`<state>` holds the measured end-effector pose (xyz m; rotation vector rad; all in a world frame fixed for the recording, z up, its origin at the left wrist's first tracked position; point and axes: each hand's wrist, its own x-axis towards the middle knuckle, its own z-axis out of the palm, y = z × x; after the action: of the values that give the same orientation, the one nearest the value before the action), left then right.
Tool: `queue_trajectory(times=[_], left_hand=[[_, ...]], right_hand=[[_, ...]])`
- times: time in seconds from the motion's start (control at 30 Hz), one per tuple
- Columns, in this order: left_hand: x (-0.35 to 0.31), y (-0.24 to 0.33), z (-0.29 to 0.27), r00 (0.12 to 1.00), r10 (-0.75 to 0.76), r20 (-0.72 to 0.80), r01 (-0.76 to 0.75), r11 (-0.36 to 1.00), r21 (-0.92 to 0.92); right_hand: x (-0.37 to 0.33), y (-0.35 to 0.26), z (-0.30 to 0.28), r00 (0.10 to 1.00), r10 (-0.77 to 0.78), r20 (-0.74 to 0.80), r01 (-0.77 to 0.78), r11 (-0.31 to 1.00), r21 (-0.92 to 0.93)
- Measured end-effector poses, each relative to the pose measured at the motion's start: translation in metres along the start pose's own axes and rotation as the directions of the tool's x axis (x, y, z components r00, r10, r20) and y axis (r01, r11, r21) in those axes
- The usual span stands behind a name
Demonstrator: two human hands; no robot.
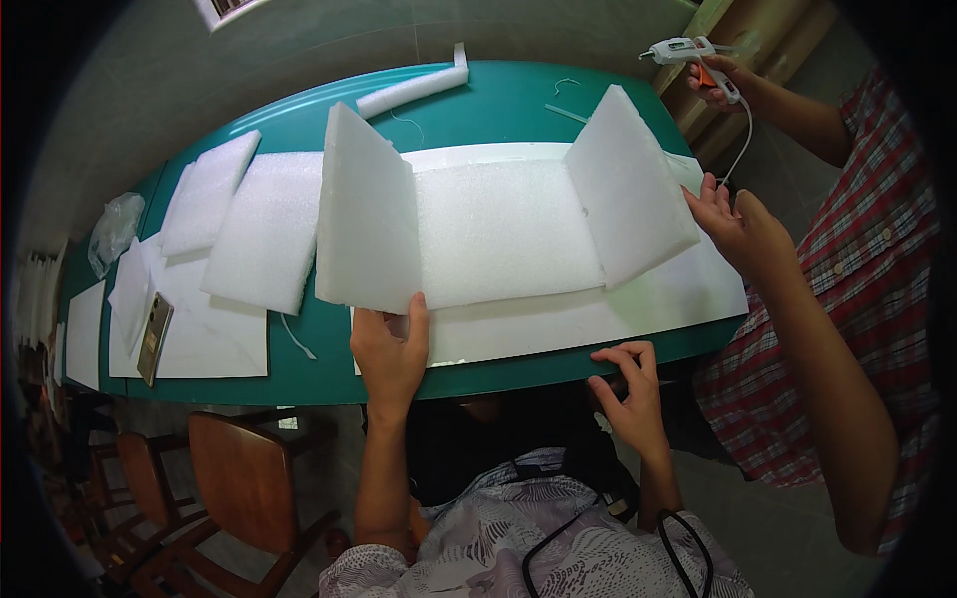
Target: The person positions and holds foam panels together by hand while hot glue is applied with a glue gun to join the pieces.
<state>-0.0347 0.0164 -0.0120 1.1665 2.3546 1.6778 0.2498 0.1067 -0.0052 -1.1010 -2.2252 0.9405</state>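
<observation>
- Long table with a teal-green top, curved by the lens, spans most of the view.
- Beyond the table's far edge: plain grey-green wall, evenly lit.
- White window frame in that wall, above the table's far-left part; only its corner shows.
- Wooden furniture piece, light brown, past the table's far-right end.
- Wooden chairs with reddish-brown seats below the table's near-left edge.
- Grey floor below the table's near-right edge.
- Soft, diffuse light.
</observation>
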Motion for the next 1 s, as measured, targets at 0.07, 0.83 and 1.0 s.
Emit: queue_trajectory(times=[0.07, 0.83, 1.0], left_hand=[[-0.0002, -0.0003, -0.0001, 1.0, -0.003, -0.005, 0.003, 1.0, -0.003], [-0.0001, -0.0003, 0.0029, 0.999, -0.013, -0.041, 0.012, 1.0, -0.026], [-0.001, -0.0007, 0.0004, 0.998, -0.016, -0.056, 0.014, 0.999, -0.039]], right_hand=[[0.0006, -0.0003, 0.001, 1.0, 0.002, 0.002, -0.002, 1.0, 0.006], [0.0008, 0.0034, 0.0012, 1.0, 0.01, 0.005, -0.01, 1.0, 0.023], [0.0032, -0.0001, 0.0017, 1.0, -0.013, 0.011, 0.012, 1.0, 0.014]])
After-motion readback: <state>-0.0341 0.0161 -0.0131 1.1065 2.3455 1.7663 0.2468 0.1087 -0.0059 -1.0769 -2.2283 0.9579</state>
